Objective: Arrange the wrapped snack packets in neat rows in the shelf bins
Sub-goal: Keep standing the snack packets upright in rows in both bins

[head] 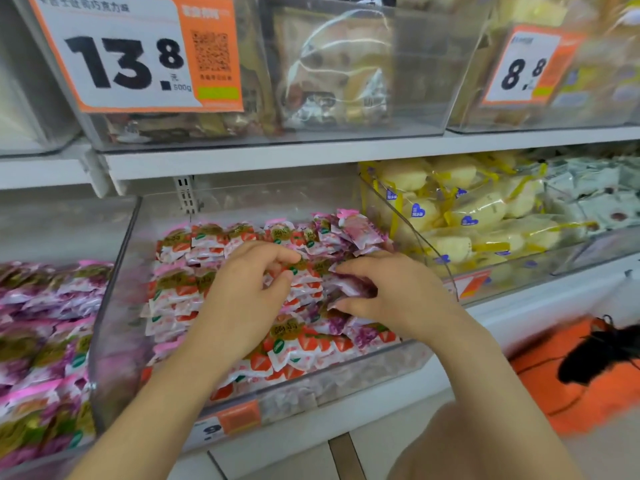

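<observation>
You are reaching both hands into the middle clear bin (114, 306) on the shelf, where the strawberry packets (304, 348) are lying in overlapping rows. Your left grip (246, 292) is pinching one red-and-white packet (304, 277) between thumb and forefinger near the middle of the pile. Your right grip (398, 292) is curling round a purple packet (346, 289) just beside it. Pink-topped packets (353, 230) are standing jumbled at the bin's back right corner. Yellow packets (485, 209) are filling the neighbouring bin on the right.
</observation>
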A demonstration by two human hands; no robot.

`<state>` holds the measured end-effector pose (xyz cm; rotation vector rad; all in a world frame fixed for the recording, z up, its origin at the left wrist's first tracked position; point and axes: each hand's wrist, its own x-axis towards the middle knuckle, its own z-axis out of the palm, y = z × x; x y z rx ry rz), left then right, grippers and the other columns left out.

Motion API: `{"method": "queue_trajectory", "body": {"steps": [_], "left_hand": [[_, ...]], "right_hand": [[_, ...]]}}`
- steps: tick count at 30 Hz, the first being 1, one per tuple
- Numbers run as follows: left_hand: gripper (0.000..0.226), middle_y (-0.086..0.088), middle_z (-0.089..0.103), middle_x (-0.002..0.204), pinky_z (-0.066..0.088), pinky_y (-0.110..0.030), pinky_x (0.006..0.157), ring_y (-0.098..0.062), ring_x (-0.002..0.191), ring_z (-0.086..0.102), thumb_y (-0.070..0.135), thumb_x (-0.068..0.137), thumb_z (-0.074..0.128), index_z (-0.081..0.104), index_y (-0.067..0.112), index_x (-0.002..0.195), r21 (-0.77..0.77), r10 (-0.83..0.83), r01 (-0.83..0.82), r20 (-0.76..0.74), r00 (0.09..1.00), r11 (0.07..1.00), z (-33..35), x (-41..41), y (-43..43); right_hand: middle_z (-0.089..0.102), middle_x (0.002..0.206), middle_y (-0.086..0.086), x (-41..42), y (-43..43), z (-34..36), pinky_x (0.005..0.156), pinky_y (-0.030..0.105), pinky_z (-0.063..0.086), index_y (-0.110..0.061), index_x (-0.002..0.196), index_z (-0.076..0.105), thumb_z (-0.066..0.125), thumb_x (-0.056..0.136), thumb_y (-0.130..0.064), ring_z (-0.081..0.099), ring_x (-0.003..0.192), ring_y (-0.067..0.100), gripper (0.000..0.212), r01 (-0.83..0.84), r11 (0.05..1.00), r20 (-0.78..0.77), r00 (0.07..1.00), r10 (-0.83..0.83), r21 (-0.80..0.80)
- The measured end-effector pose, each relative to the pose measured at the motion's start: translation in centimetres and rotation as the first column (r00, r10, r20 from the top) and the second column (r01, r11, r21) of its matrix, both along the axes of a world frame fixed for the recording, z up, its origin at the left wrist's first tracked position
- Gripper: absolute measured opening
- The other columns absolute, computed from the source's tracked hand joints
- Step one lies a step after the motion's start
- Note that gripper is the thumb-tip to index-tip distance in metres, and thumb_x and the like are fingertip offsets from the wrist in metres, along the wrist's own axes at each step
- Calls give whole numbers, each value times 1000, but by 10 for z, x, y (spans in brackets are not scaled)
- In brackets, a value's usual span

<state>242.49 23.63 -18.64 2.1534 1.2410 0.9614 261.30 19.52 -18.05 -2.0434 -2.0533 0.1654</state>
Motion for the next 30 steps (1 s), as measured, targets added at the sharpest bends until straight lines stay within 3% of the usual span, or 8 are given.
{"method": "queue_trajectory", "body": {"steps": [6,11,19,22,24,26,28,30], "left_hand": [[23,16,55,108,39,-4,74,9,96,52,14,91,55,63,30,106,-73,-22,24,41,999,997,1,3,-2],[22,16,57,110,38,-1,71,10,93,52,15,91,56,62,32,104,-97,-31,40,85,996,995,2,4,-3],[23,24,59,104,40,-6,71,9,94,54,16,91,56,63,33,105,-158,-23,46,142,990,986,8,0,-8],[20,10,69,97,52,-14,70,-2,85,66,13,94,52,65,26,103,-277,1,81,286,958,958,12,-2,-10],[19,-6,72,98,58,-23,68,-12,82,71,11,96,49,64,12,107,-491,50,217,474,879,844,15,-2,-13],[27,-19,71,100,60,-33,70,-26,86,72,20,95,49,58,2,112,-655,136,413,618,774,633,17,1,-15],[46,-26,69,103,59,-39,73,-35,92,69,40,87,49,54,1,113,-677,238,594,723,649,435,19,3,-16],[60,-25,67,110,57,-41,82,-35,102,66,50,82,44,57,1,113,-568,281,736,822,495,367,23,1,-18]], "right_hand": [[44,131,-7,-5,0,3,97,40,42,-46,132,42,65,72,-61,38,124,23,66,-14,992,126,992,30,-128],[47,124,-4,-14,3,3,89,36,42,-42,121,53,65,69,-63,41,121,24,57,30,994,177,984,-11,-104],[57,114,-5,-9,0,-1,70,28,43,-34,110,64,48,90,-51,55,107,19,30,-24,997,209,978,9,71],[59,110,-6,-4,0,-5,72,34,50,-29,100,68,50,91,-46,56,103,19,27,17,984,102,994,-36,179],[63,108,-5,-4,-1,-5,72,38,52,-25,96,70,51,90,-44,59,101,21,28,42,936,-9,999,-41,348],[65,110,-2,-8,-1,-1,76,39,53,-21,97,72,50,88,-42,61,101,20,31,57,843,-159,987,34,535],[64,114,-3,-20,-2,4,86,35,50,-19,100,72,52,88,-37,59,106,14,29,-8,786,-258,942,213,618],[62,119,-7,-38,-3,7,95,31,46,-21,107,70,59,87,-31,55,113,8,25,-158,797,-291,875,386,583]]}}
